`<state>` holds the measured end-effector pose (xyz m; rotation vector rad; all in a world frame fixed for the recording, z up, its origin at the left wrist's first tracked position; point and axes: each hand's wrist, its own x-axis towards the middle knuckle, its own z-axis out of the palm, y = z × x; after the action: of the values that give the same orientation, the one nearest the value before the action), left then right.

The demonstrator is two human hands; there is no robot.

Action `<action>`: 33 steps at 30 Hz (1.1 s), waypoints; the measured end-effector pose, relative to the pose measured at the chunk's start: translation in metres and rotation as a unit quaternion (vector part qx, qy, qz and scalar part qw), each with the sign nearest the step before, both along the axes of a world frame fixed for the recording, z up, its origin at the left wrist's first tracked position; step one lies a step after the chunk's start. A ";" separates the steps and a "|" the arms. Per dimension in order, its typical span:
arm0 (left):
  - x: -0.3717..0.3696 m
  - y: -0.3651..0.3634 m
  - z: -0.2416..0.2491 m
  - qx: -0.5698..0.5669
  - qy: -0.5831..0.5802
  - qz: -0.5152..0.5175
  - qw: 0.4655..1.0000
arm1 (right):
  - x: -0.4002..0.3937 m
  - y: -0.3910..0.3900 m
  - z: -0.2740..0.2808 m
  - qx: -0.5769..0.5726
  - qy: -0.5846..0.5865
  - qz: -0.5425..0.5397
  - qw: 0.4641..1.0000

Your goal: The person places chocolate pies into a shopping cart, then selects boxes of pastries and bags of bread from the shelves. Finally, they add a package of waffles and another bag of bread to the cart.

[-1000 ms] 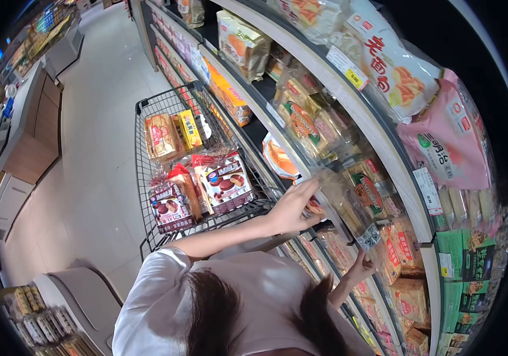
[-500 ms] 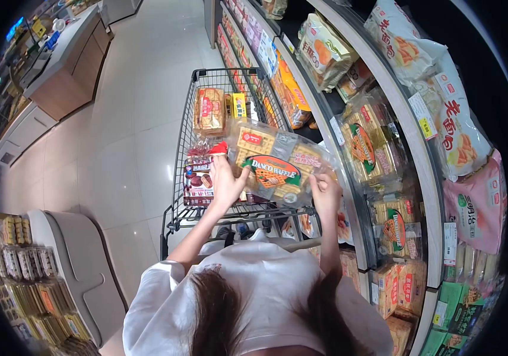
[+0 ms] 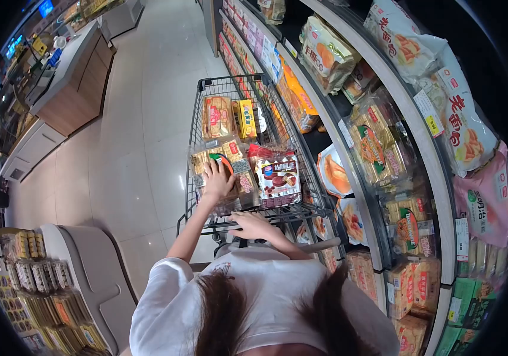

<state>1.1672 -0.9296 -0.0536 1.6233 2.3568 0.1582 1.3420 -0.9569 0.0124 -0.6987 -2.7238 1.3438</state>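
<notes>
Waffle pack (image 3: 233, 149) has moved from between both my hands, over the cart (image 3: 230, 77), to the cart's near left part. Left hand (image 3: 218, 180) is on top of it, palm down, forearm reaching forward, fingers spread on the wrap, no pinch. Right hand (image 3: 254, 226) has let go; it's at the cart's near rim, back up, forearm angled in from the right. Its fingers are stretched out, close together; can't tell if they touch the rim.

Edges: left wire wall just beside the pack, brown snack bag (image 3: 279, 178) on its right, biscuit pack (image 3: 217, 117) and yellow box (image 3: 246, 120) beyond. Shelf (image 3: 396, 77) runs close on the cart's right. Room to move is over the floor (image 3: 147, 130), left side.
</notes>
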 end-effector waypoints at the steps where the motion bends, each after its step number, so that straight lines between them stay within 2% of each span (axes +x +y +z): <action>1: 0.013 -0.005 0.003 -0.004 0.005 -0.014 1.000 | 0.002 0.002 0.002 0.016 -0.029 0.036 0.999; 2: 0.028 -0.010 0.002 -0.008 0.016 -0.005 1.000 | 0.004 0.002 0.005 0.031 -0.058 0.073 0.995; 3: 0.041 -0.013 0.002 -0.013 0.027 0.005 1.000 | 0.002 0.005 0.017 -0.013 -0.103 0.051 0.993; 6: 0.053 -0.010 0.004 -0.048 0.045 0.016 0.998 | 0.003 0.005 0.001 -0.008 -0.014 -0.018 1.000; 9: 0.047 -0.002 -0.001 -0.039 0.032 0.060 0.997 | 0.003 0.006 0.001 -0.004 -0.035 -0.023 0.999; 15: 0.053 0.025 0.011 -0.136 0.007 0.129 0.982 | 0.001 0.003 0.006 0.089 -0.043 -0.017 0.995; 20: 0.073 0.024 0.017 -0.160 0.065 0.070 0.983 | 0.002 0.007 -0.001 0.103 -0.031 -0.006 0.994; 23: 0.060 0.017 0.011 -0.148 0.061 0.032 0.987 | 0.002 0.006 -0.004 0.116 -0.005 -0.027 0.993; 25: 0.036 0.009 0.002 -0.133 -0.005 0.011 0.991 | 0.002 0.007 -0.003 0.123 0.015 -0.047 0.991; 27: 0.005 -0.004 -0.032 -0.023 -0.087 0.023 0.996 | 0.004 0.009 0.001 0.107 0.034 -0.072 0.991; 28: 0.000 -0.003 -0.031 -0.025 -0.119 0.057 0.991 | 0.005 0.010 0.001 0.092 0.052 -0.089 0.990; 30: -0.004 0.001 -0.030 -0.050 -0.109 0.074 0.990 | 0.009 0.012 -0.002 0.049 0.081 -0.123 0.988; 33: -0.004 0.013 -0.045 -0.074 -0.089 0.079 0.990 | 0.026 0.016 -0.010 0.028 0.024 -0.151 0.988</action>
<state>1.1628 -0.9171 -0.0984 1.2989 2.2995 0.1497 1.3676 -0.9408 0.0026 -1.0106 -2.4806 1.1926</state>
